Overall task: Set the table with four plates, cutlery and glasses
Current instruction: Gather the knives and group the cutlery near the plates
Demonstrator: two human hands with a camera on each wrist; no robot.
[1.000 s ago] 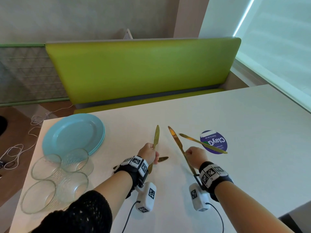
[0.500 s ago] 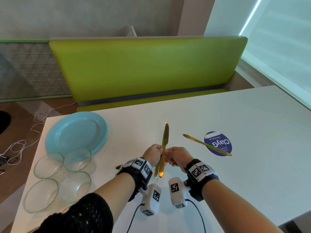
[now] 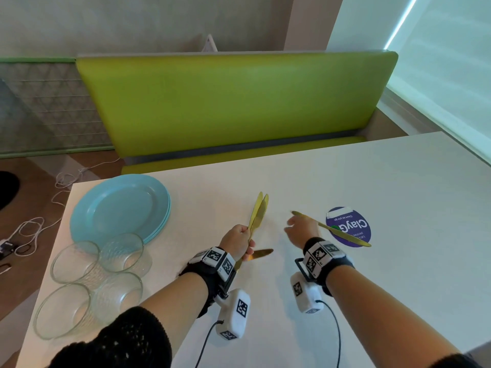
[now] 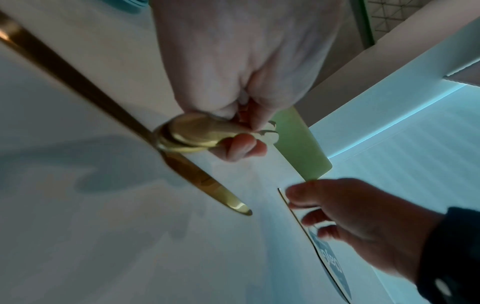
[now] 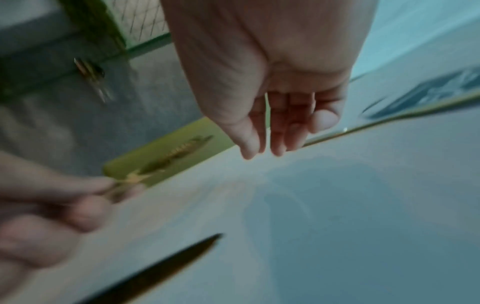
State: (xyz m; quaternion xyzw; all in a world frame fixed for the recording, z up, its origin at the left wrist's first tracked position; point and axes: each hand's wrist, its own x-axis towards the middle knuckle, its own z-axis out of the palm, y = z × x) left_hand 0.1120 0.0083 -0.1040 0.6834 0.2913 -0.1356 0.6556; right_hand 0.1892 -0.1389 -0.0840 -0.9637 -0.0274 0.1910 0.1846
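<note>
My left hand grips two gold knives by their handles, blades pointing away over the white table; the left wrist view shows the fingers curled round the handle ends. A third gold knife lies on the table under that hand. My right hand is open and empty, its fingers straight and just above the near end of a fourth gold knife that lies across a purple sticker.
A stack of light blue plates sits at the table's far left. Several clear glass bowls stand in front of it by the left edge. A green bench runs behind the table. Cables lie on the floor at left.
The right hand brought its knife over to the left hand, which now holds two. The right hand let go and moved right towards the knife on the sticker.
</note>
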